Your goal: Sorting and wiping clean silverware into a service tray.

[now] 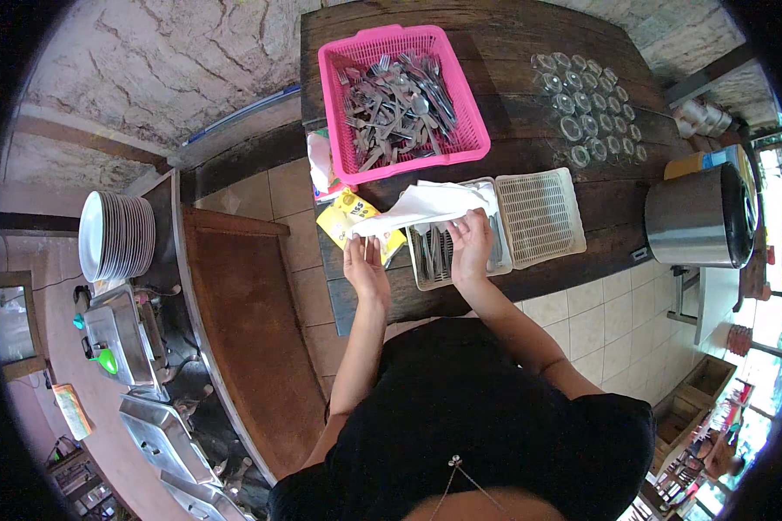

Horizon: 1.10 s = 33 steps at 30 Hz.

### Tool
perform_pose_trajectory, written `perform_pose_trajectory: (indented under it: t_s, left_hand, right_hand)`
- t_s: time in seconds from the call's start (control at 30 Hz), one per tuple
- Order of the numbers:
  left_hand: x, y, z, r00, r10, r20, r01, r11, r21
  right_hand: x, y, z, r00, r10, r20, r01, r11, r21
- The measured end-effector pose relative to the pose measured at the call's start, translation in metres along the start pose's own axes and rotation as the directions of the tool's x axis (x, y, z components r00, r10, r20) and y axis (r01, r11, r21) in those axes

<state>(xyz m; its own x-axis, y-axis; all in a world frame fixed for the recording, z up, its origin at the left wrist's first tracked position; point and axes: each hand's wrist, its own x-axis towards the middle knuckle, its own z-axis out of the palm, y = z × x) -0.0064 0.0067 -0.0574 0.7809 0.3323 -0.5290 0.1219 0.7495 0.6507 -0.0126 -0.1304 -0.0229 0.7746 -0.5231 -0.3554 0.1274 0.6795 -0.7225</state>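
A white cloth (430, 201) is stretched between my two hands, above the table's near edge. My left hand (367, 267) pinches its left end, and my right hand (472, 246) has the other end between thumb and fingers. Beneath the cloth stands a cream plastic basket (423, 280) with cutlery (439, 252) in it, partly hidden by the cloth and my right hand. A yellow packet (346, 217) lies beside my left hand. Just beyond, a pink plastic basket (479, 130) holds a jumbled heap of forks, spoons and knives (395, 113).
A cream slotted tray (543, 217) adjoins the cutlery basket on the dark wooden table (530, 113). Several glasses (589, 108) stand far right, and a large steel pot (699, 217) is at the right. Stacked white plates (117, 236) and steel chafing dishes (165, 438) line the left counter.
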Motion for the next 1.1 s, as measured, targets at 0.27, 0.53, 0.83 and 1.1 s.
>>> perform_pose_trajectory:
  t_s: [0.27,0.53,0.83,1.1]
  left_hand:
    - [0.002,-0.016,-0.017,0.953,-0.303,-0.009,0.299,0.945,-0.131]
    - [-0.039,-0.029,0.034,0.643,-0.625,0.443,0.726,0.682,-0.091]
    - [-0.018,-0.034,0.033,0.928,-0.276,0.251,0.321,0.934,-0.157]
    - [0.0,-0.02,0.017,0.966,-0.221,0.133,0.248,0.939,-0.239]
  right_hand:
    - [0.018,0.003,-0.003,0.973,0.194,-0.126,-0.168,0.967,0.192]
    - [0.003,0.019,0.006,0.966,0.251,-0.068,-0.232,0.95,0.206]
    - [0.002,0.009,0.01,0.959,0.282,0.007,-0.282,0.959,0.017]
    - [0.008,0.002,0.008,0.974,0.222,0.042,-0.223,0.975,-0.002]
